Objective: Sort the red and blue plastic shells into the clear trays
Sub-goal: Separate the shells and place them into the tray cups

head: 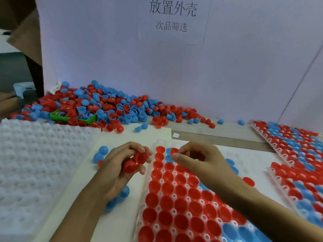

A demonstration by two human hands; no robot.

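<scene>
On the white tabletop point(122, 215), below a heap of loose shells point(97, 105), the left hand point(120, 165) curls round two red shells point(135, 162). Beside it, over the part-filled clear tray point(174, 198), the right hand point(197, 158) pinches another red shell point(174, 150) at the tray's far end.

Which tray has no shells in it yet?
The white dimpled tray at far left; every pocket is bare, unlike the middle tray and right-hand trays.

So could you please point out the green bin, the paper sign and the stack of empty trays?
green bin point(57, 117), head view, its front rim.
paper sign point(172, 18), head view, its printed middle.
stack of empty trays point(35, 154), head view, its top sheet.
</scene>
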